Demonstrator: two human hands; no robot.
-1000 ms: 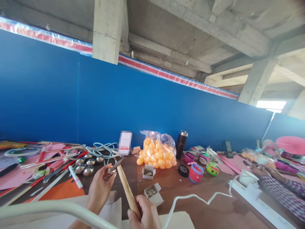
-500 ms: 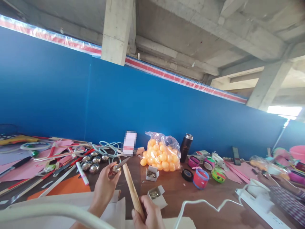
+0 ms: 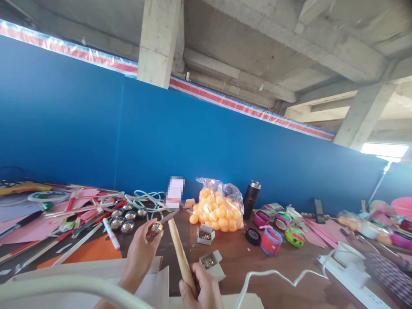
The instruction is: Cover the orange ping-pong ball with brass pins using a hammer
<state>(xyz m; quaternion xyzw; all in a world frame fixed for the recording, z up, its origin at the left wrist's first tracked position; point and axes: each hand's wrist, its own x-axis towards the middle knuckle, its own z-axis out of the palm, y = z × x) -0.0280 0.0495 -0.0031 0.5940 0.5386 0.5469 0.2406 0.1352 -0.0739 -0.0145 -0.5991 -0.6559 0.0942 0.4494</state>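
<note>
Head view: left hand [image 3: 140,249] around shiny bell [image 3: 156,228], right hand [image 3: 203,288] around tan stick [image 3: 179,252].

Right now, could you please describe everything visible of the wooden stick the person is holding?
The wooden stick is a pale brown round rod, unpainted and smooth-looking. It slants up and leftward above the table. The right hand grips its lower end; its upper end sits close to the shiny ball pinched in the left hand, contact unclear.

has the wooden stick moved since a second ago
Yes, slightly: the wooden stick has tipped its top end rightward, nearer the farther open box; the right hand holds its base.
</note>
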